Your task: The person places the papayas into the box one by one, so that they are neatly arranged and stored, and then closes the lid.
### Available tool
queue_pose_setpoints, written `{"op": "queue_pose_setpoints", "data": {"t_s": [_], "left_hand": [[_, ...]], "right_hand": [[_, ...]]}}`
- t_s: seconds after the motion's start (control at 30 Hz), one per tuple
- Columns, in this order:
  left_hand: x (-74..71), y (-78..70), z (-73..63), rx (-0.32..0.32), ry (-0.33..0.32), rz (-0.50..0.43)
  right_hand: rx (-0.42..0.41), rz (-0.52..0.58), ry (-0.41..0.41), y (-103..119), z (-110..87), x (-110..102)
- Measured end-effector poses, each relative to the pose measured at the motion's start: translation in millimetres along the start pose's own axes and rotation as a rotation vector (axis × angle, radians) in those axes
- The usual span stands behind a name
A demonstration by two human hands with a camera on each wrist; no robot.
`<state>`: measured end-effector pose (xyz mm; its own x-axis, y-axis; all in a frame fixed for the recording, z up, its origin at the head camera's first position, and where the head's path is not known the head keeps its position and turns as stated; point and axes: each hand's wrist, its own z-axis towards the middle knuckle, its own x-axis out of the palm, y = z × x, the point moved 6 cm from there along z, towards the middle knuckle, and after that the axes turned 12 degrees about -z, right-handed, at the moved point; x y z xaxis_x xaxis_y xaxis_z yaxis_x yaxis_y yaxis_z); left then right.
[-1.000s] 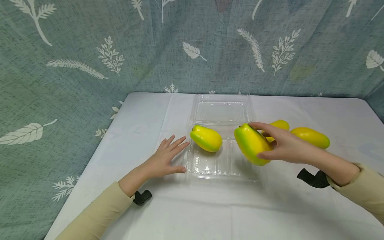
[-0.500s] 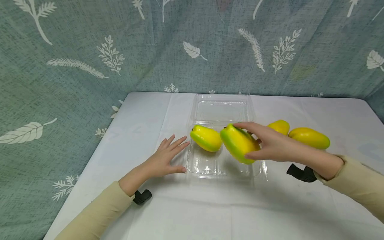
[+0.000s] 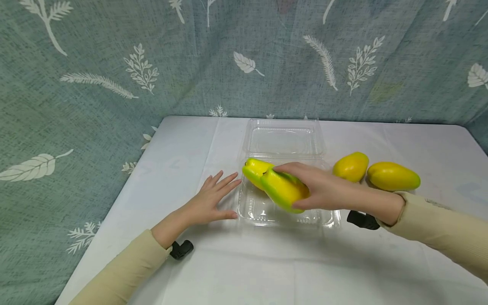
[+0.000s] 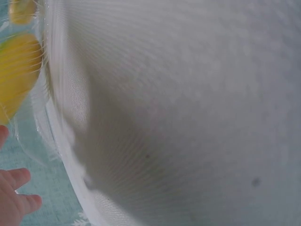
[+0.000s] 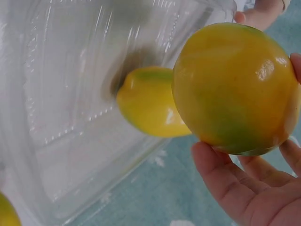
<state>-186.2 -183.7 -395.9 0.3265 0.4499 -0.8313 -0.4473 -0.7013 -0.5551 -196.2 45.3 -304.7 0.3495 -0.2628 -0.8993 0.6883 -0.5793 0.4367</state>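
The right hand (image 3: 310, 186) grips one fruit (image 3: 284, 192) over the box (image 3: 249, 212), another fruit (image 3: 254, 170) lies inside past its fingertips, two fruits (image 3: 350, 167) (image 3: 394, 176) remain outside rightward, and the left hand (image 3: 213, 201) spreads straight fingers alongside.

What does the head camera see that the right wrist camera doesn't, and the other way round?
Only the head view: the black wrist pieces and the right sleeve.

Only the right wrist view: the palm side of the right hand.

Both: the right hand, the held fruit in its fingers, another fruit in the clear box, at least part of the left hand, and the patterned cloth.
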Motion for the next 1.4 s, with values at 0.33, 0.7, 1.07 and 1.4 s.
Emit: {"op": "queue_pose_setpoints", "data": {"t_s": [0.33,0.7,1.07,1.4], "left_hand": [[-1.0,-0.9,0.9,-0.006,-0.002,0.006],[-2.7,-2.6,0.2,0.012,-0.014,0.002],[-0.2,-0.5,0.7,-0.005,0.001,-0.001],[0.0,-1.3,0.9,-0.011,0.005,0.007]], "right_hand": [[-0.023,-0.017,0.031,9,12.1,12],[-0.125,-0.1,0.055,15,27.9,26],[-0.144,-0.146,0.108,19,36.9,40],[-0.179,-0.176,0.14,21,42.1,51]]}}
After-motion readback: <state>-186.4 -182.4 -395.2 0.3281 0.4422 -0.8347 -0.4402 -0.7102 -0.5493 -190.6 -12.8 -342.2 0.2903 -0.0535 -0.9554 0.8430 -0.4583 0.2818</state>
